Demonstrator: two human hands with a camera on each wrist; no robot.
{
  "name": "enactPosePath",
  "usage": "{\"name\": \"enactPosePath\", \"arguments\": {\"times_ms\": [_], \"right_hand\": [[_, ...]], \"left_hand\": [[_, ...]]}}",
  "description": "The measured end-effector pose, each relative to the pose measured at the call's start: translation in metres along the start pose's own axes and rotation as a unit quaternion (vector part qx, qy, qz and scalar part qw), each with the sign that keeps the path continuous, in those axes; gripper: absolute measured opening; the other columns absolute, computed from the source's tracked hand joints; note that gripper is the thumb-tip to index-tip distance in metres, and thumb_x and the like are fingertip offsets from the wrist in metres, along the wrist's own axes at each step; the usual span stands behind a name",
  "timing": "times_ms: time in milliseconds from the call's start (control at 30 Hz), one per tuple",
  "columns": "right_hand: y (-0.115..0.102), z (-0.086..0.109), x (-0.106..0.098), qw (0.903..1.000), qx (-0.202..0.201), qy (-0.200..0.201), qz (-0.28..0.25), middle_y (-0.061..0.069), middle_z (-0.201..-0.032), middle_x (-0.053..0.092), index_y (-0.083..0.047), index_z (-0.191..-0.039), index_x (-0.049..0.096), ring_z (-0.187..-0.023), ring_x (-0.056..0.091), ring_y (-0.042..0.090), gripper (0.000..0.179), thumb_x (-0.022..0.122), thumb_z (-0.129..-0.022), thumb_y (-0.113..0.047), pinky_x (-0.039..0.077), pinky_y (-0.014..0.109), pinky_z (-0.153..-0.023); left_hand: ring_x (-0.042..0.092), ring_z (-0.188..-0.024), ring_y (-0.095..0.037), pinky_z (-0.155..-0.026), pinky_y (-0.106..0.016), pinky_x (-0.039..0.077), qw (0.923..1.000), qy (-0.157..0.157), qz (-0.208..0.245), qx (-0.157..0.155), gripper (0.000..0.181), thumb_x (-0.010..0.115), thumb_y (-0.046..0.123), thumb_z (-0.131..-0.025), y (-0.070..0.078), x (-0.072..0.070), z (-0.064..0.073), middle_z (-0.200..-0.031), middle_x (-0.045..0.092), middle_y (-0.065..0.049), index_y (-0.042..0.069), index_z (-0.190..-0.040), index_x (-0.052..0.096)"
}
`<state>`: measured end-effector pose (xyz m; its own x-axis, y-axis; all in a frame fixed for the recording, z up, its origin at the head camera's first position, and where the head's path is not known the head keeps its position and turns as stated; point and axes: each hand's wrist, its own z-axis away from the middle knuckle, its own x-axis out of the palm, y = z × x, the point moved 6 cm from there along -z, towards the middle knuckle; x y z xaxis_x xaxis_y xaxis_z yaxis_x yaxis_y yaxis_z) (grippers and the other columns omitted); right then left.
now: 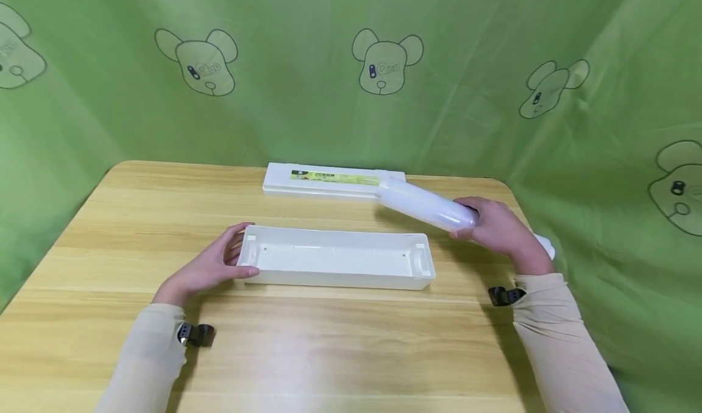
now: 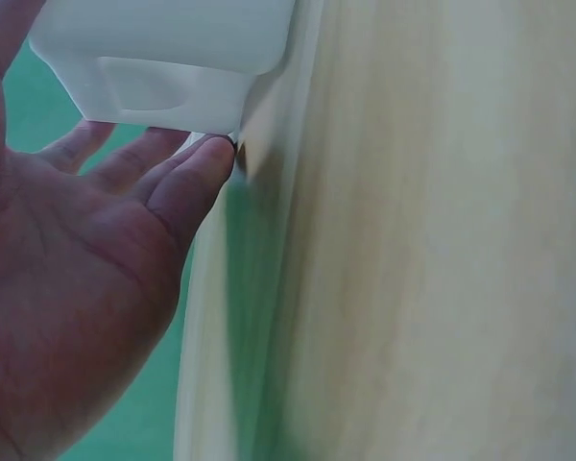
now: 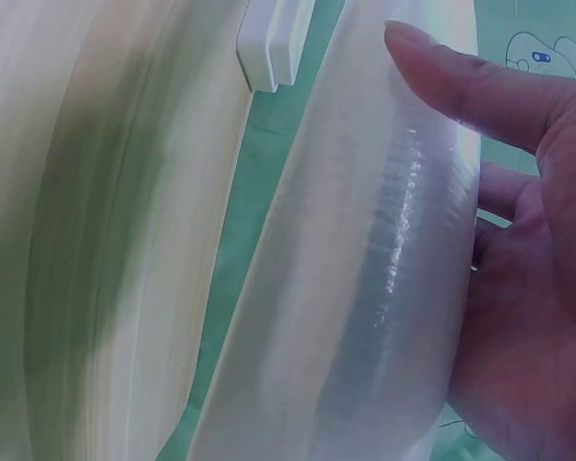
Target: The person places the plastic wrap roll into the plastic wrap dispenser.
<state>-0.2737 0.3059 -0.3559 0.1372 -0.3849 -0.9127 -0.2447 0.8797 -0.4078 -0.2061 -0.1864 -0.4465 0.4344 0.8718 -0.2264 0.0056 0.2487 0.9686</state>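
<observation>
My left hand (image 1: 214,261) grips the left end of a long white plastic box (image 1: 340,278), thumb at the near side and fingers at the far side. The box stands on the table with its top uncovered and its inside bare. In the left wrist view the fingers (image 2: 197,182) touch the box's end wall (image 2: 163,91). My right hand (image 1: 496,227) holds a roll of cling film (image 1: 425,204) raised and tilted over the table's right side. The thumb (image 3: 442,82) lies across the shiny film (image 3: 384,240) in the right wrist view.
A white lid (image 1: 280,178) with a green and yellow label lies at the back of the wooden table (image 1: 318,352). The roll's far end overlaps its right part in the head view. A green curtain (image 1: 301,114) hangs around the table.
</observation>
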Motion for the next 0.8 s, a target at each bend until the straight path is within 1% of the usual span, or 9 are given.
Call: {"name": "enactPosePath", "arguments": {"times_ms": [167,433,633,800], "right_hand": [[-0.006,-0.001,-0.002,1.0,-0.002,-0.002,0.002,0.024,-0.117,0.063,0.002,-0.135,0.054,-0.098,0.058,0.036,0.072,0.085,-0.076,-0.025,0.047,0.053,-0.086],[-0.012,-0.002,-0.003,0.9999,-0.004,0.007,0.008,0.021,-0.114,0.065,0.0,-0.134,0.057,-0.093,0.058,0.033,0.07,0.085,-0.075,-0.026,0.047,0.047,-0.08],[-0.022,-0.007,-0.003,0.9998,-0.02,0.002,0.004,0.021,-0.116,0.064,0.001,-0.134,0.056,-0.095,0.058,0.032,0.069,0.084,-0.077,-0.025,0.046,0.047,-0.083],[-0.023,-0.007,-0.002,0.9997,-0.025,-0.005,0.004,0.02,-0.114,0.065,0.001,-0.132,0.058,-0.094,0.058,0.032,0.066,0.084,-0.076,-0.023,0.046,0.046,-0.082]], "left_hand": [[0.021,-0.143,-0.041,-0.114,-0.044,0.024,1.0,0.0,-0.002,0.002,0.101,0.079,0.014,-0.084,0.0,0.0,0.0,-0.159,0.015,-0.024,0.004,-0.156,0.009],[0.021,-0.143,-0.04,-0.114,-0.044,0.024,1.0,-0.003,-0.002,-0.005,0.102,0.08,0.016,-0.083,-0.001,0.0,0.001,-0.159,0.016,-0.023,0.006,-0.156,0.01],[0.02,-0.143,-0.04,-0.115,-0.045,0.023,0.9999,0.001,-0.009,-0.006,0.102,0.08,0.015,-0.083,0.002,-0.003,0.004,-0.159,0.016,-0.022,0.006,-0.156,0.009],[0.019,-0.143,-0.04,-0.114,-0.043,0.023,0.9999,-0.004,-0.007,-0.006,0.102,0.08,0.015,-0.084,0.001,0.0,0.001,-0.16,0.013,-0.022,0.005,-0.156,0.008]]}}
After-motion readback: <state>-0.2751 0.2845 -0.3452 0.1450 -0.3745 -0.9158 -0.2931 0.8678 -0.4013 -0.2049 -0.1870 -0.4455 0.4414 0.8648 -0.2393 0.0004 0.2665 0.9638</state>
